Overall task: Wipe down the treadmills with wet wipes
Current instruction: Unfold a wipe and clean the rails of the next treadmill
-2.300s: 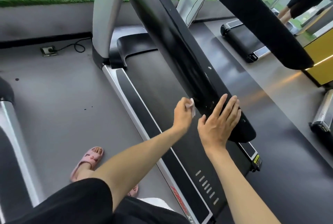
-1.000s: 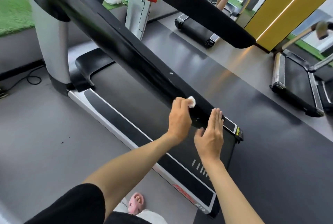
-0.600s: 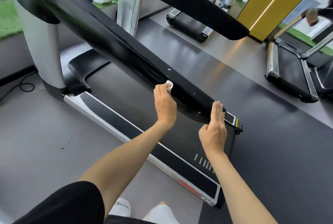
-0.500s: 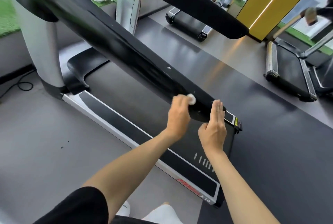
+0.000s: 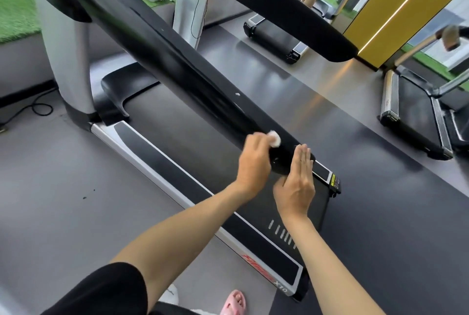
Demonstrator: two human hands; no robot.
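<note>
Now | left hand (image 5: 253, 162) pinches balled white wipe (image 5: 274, 138) on glossy handrail (image 5: 177, 61) | right hand (image 5: 297, 185) flat

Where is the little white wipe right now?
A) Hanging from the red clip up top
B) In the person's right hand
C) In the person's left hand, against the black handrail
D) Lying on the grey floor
C: the left hand grips the white wipe against the black handrail, while the right hand is flat and straight-fingered by the rail's end, holding nothing.
</note>
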